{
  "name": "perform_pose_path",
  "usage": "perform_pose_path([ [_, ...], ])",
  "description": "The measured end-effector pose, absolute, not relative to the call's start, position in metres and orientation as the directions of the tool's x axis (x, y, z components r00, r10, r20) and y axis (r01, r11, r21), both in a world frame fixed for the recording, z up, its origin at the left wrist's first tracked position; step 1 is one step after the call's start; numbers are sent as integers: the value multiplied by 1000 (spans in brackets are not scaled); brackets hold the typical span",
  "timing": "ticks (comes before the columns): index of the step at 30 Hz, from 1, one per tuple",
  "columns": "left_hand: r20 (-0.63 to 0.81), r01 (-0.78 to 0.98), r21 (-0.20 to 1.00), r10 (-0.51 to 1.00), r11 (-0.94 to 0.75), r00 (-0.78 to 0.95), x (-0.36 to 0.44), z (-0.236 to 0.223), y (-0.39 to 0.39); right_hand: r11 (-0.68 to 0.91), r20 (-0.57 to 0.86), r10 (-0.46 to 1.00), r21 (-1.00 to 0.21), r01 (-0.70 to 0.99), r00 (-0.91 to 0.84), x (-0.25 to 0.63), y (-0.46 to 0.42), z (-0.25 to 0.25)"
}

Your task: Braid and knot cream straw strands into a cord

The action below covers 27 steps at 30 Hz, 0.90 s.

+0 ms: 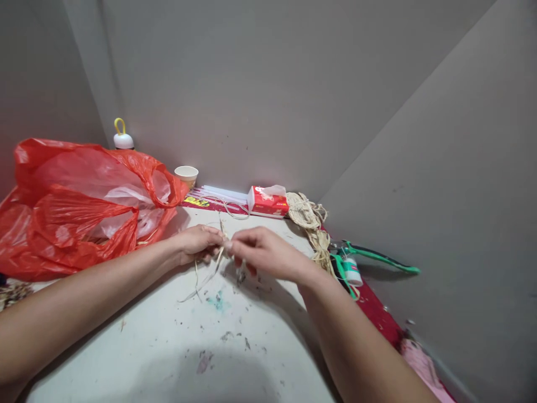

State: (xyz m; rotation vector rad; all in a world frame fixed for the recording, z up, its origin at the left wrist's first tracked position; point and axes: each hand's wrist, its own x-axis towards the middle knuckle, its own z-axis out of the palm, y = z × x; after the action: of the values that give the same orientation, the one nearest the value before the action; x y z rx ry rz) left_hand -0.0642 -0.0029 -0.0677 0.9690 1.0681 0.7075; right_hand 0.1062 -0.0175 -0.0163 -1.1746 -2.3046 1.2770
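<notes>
My left hand (197,244) and my right hand (262,253) meet over the middle of the white table (168,347). Both are closed in a pinch on thin pale straw strands (207,274) that hang down and trail onto the table surface. The fingertips of the two hands nearly touch. A small dark bit dangles under my right hand's fingers.
A big red plastic bag (79,207) fills the left side. Behind it stands a white bottle with a yellow loop (122,137). A paper cup (186,174), a red tissue pack (268,201), a straw bundle (308,221), green-handled pruning shears (377,257) and a small bottle (352,271) line the back and right walls.
</notes>
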Motion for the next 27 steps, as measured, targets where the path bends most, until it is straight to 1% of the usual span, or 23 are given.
perform_pose_path([
  [2, -406, -34, 897, 850, 441, 336, -64, -67, -3, 224, -48, 871, -847, 483, -489, 114, -8, -13],
  [4, -408, -31, 896, 850, 443, 332, -64, -67, -3, 193, 12, 920, -884, 426, -391, 119, -1, -14],
  [6, -401, -36, 899, 853, 437, 334, -65, -66, -3, 173, 34, 933, -915, 364, -359, 120, 4, -17],
  [8, -409, -47, 890, 841, 453, 355, -66, -66, -2, 158, 33, 939, -926, 344, -344, 118, 7, -15],
  [11, -442, -61, 863, 807, 502, 391, -68, -67, -1, 174, 28, 944, -888, 425, -328, 116, 11, 4],
  [13, -448, -71, 856, 802, 513, 395, -69, -68, 0, 206, 53, 952, -837, 507, -300, 120, 12, 28],
  [15, -438, -72, 859, 801, 507, 407, -70, -70, 0, 212, 94, 970, -782, 586, -225, 131, 13, 53],
  [18, -432, -54, 861, 784, 505, 445, -71, -75, 2, 217, 181, 975, -661, 718, -129, 162, 12, 69],
  [19, -426, -50, 864, 780, 501, 459, -72, -76, 3, 197, 179, 978, -608, 769, -109, 176, 13, 66],
  [21, -407, -46, 873, 779, 485, 477, -72, -79, 4, 88, 139, 990, -499, 862, -21, 206, 17, 50],
  [24, -384, -38, 888, 785, 458, 486, -72, -79, 4, -49, 96, 992, -289, 956, 80, 245, 28, 14],
  [25, -384, -30, 891, 787, 453, 483, -72, -78, 3, -99, 88, 988, -259, 961, 126, 255, 32, 3],
  [27, -390, -15, 893, 792, 449, 469, -71, -76, 2, -140, 76, 984, -248, 958, 164, 266, 39, -17],
])
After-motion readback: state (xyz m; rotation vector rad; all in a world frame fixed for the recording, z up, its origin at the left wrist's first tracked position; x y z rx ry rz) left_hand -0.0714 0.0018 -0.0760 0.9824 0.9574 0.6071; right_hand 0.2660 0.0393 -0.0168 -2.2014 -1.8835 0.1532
